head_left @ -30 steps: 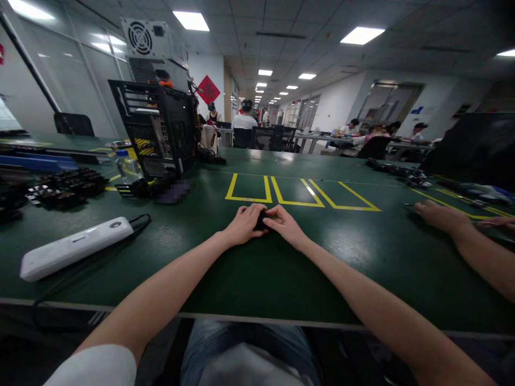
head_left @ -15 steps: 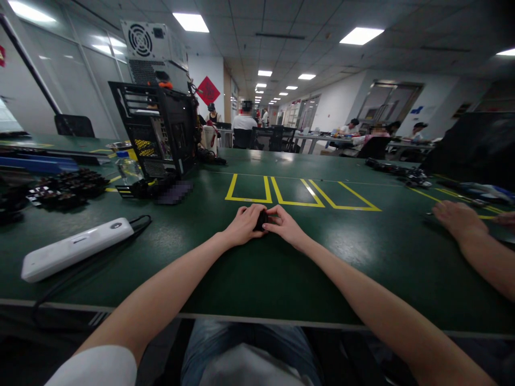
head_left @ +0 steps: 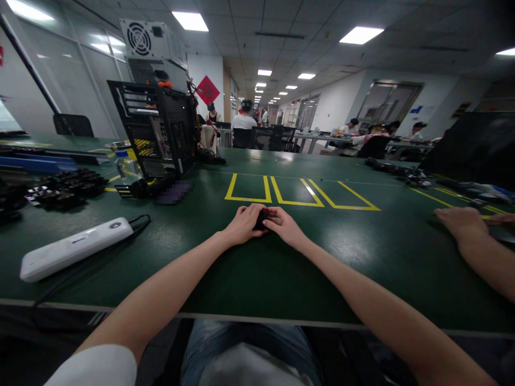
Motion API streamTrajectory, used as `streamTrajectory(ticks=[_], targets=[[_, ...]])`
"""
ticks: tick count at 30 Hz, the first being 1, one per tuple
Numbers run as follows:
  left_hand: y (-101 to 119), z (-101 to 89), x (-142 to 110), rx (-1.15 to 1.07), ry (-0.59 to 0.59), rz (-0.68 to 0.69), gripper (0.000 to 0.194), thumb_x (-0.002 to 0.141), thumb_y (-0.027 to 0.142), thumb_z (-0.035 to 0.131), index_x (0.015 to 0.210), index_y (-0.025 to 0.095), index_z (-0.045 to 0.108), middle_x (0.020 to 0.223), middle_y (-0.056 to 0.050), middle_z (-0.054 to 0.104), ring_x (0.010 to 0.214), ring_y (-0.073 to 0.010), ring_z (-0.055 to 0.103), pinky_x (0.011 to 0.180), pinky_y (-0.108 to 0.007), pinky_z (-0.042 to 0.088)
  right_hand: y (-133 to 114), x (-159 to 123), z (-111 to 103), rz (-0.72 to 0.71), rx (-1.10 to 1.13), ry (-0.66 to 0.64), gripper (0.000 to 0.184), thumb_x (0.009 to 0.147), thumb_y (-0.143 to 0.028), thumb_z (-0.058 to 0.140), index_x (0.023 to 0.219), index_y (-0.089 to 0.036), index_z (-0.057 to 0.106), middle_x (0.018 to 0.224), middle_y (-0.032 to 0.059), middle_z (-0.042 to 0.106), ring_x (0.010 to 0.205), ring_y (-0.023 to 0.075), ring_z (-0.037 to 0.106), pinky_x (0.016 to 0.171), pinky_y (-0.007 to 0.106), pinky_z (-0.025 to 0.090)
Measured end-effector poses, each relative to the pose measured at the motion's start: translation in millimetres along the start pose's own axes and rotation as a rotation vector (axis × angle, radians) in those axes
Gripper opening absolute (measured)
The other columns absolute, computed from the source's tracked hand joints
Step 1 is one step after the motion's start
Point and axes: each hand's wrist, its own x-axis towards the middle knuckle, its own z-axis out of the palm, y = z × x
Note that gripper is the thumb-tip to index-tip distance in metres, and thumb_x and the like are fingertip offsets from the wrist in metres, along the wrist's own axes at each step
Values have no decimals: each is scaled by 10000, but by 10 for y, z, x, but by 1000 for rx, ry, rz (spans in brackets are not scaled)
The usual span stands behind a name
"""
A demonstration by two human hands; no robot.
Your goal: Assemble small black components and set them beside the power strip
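Between my two hands, at the middle of the green table [head_left: 257,279], is a small black object [head_left: 261,220]; its kind is hidden by the fingers. My left hand [head_left: 244,224] wraps over its left side, fingers curled and thumb at the near side. From the right, my right hand [head_left: 285,225] pinches it with thumb and fingertips. Just beyond the hands, yellow tape outlines [head_left: 247,200] mark the tabletop.
A white power strip [head_left: 76,249] with a black cable lies on the left. Behind it stand black parts [head_left: 68,187], a clear bottle [head_left: 127,167] and an open computer case [head_left: 156,128]. Another person's hand [head_left: 462,222] rests at the right. More black parts [head_left: 412,174] lie at the far right.
My hands stay around the black object with only a slight shift of the right fingers. The other person's hand at the right has moved slightly.
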Motion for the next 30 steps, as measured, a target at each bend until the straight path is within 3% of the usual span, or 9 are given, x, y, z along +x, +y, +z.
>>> streamTrajectory(ticks=[4,10,15,19,25,30], targets=[[-7,-3,-6,-6,-5,-3,504,695,321,558,1118,219,303,1125,-76,428,1071,-234,407,907,-423,270,-28,-20,-6,8,31,-59,273,674,-252,593,921,-203,488,981,27,529,919,167,545,816,354,449],[-12,-7,-9,-1,8,16,505,702,336,554,1121,212,301,1122,-76,430,1058,-231,412,895,-415,286,-34,-36,22,-22,31,-29,198,688,-280,579,854,-218,490,874,-3,525,802,143,572,722,312,476],[-1,-17,-9,3,-2,16,500,707,341,551,1122,213,303,1128,-78,427,1063,-233,411,899,-416,286,4,-8,18,-19,-9,39,228,685,-276,578,886,-217,487,918,7,526,847,149,557,757,322,464],[-4,-11,-9,13,2,8,517,700,340,560,1125,207,299,1127,-82,428,1060,-235,413,897,-416,287,-4,-1,-5,29,-2,-19,283,699,-280,564,958,-205,477,1001,38,521,888,167,558,788,353,453],[-14,1,-10,14,9,21,492,708,327,549,1118,209,304,1121,-78,433,1054,-230,415,896,-413,285,-12,-23,-4,-31,25,-54,285,652,-238,620,896,-211,475,954,8,515,928,167,544,784,319,461],[-17,5,-9,14,15,17,497,701,333,558,1114,206,312,1117,-79,434,1047,-230,420,893,-410,288,-4,-30,11,-30,10,-32,240,683,-293,588,879,-218,472,902,0,519,838,149,566,743,317,476]])
